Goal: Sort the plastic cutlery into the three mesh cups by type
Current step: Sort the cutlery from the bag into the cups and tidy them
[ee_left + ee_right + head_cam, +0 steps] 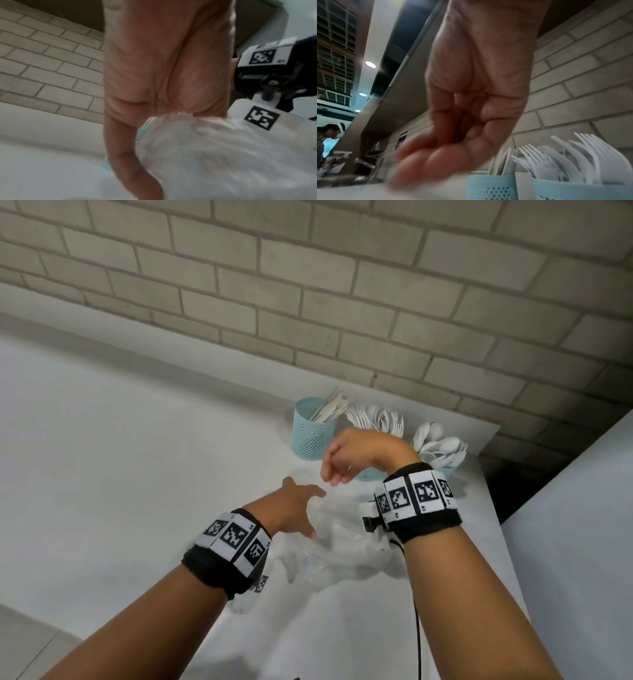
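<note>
Three light blue mesh cups stand at the table's back right. The left cup point(313, 433) holds knives point(503, 162). The middle cup point(573, 189) holds forks point(376, 417) and sits mostly behind my right hand in the head view. The right cup point(447, 472) holds spoons point(440, 446). My right hand point(334, 474) hangs above the middle cup, its fingers loosely curled and holding nothing. My left hand point(308, 508) reaches forward with spread fingers touching a crumpled clear plastic bag point(339, 546) on the table. The bag point(205, 148) hides those fingertips in the left wrist view.
A grey brick wall point(308, 285) runs right behind the cups. The white table point(120, 457) ends just right of the spoon cup, beside a white panel point(565, 542). A black cable point(416, 611) hangs from my right wrist. A person point(327, 135) stands far off.
</note>
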